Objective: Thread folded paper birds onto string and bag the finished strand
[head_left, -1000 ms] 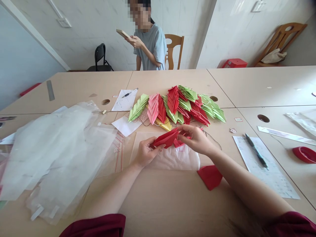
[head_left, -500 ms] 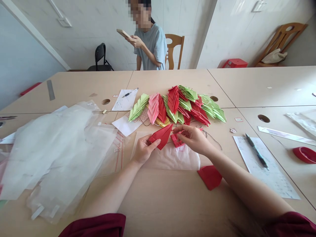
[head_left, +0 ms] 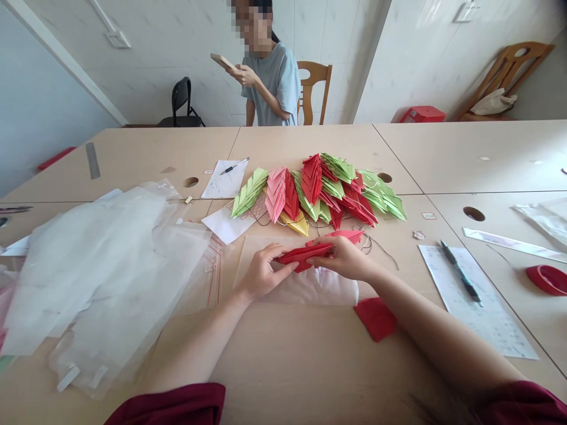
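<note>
A red folded paper piece (head_left: 305, 255) is held level between both hands above a white plastic bag (head_left: 283, 289). My left hand (head_left: 262, 273) pinches its left end, thumb in front and fingers behind. At its right end, my right hand (head_left: 348, 257) grips it with thumb and fingertips. Just behind the right hand lies more red folded paper (head_left: 352, 236), partly covered. Another flat red paper piece (head_left: 375, 319) rests on the table by my right forearm. Farther back is a heap of pleated paper pieces (head_left: 312, 183) in red, green, pink and yellow, with loose dark thread.
Clear plastic bags (head_left: 110, 265) spread over the left of the table. On the right lie a written sheet (head_left: 478, 307) with a pen (head_left: 460, 271) and a red tape roll (head_left: 547, 279). A person (head_left: 271, 82) holding a phone sits across the table.
The red paper piece has tipped from slanting upright to nearly level, edge toward me. My right hand has come down and left and now grips its right end.
</note>
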The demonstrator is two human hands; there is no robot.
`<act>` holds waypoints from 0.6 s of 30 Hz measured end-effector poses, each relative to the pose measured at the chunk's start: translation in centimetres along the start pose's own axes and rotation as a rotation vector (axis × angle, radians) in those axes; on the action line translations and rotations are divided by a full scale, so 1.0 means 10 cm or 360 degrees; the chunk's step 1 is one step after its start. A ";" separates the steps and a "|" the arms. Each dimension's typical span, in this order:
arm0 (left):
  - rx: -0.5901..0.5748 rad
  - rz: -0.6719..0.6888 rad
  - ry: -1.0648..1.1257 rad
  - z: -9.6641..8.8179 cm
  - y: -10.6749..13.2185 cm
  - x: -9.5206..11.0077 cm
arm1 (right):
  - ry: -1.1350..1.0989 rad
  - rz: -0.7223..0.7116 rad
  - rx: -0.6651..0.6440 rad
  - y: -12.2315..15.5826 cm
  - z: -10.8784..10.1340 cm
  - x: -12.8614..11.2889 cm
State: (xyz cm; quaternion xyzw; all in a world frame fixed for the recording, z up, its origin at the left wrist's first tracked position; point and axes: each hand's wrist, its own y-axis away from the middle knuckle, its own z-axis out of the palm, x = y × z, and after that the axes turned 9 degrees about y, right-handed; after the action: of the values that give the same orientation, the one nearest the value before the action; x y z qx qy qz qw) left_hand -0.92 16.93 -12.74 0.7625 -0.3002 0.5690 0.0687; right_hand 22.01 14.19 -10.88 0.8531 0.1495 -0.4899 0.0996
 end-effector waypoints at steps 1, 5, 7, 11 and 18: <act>-0.0073 0.0051 -0.0145 -0.05 -0.01 0.03 | -0.0002 0.0026 -0.0010 -0.01 0.00 0.03; -0.0155 0.0055 -0.0731 -0.28 -0.07 0.05 | -0.0012 0.0170 0.0048 -0.06 -0.01 0.15; -0.0138 -0.0010 -0.0895 -0.36 -0.09 0.00 | -0.0013 0.0200 0.0058 -0.08 -0.02 0.18; -0.0135 -0.0187 -0.0986 -0.39 -0.07 -0.09 | -0.0015 0.0241 0.0023 -0.08 -0.06 0.23; -0.0486 -0.0454 -0.1119 -0.45 -0.01 0.26 | 0.0048 0.0410 0.0012 -0.08 -0.17 0.27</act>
State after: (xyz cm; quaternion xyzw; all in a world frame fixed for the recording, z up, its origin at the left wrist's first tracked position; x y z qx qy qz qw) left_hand -4.11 18.06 -8.80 0.9256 -0.2776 0.2073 0.1524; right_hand 24.41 15.89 -12.35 0.8729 0.0382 -0.4607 0.1563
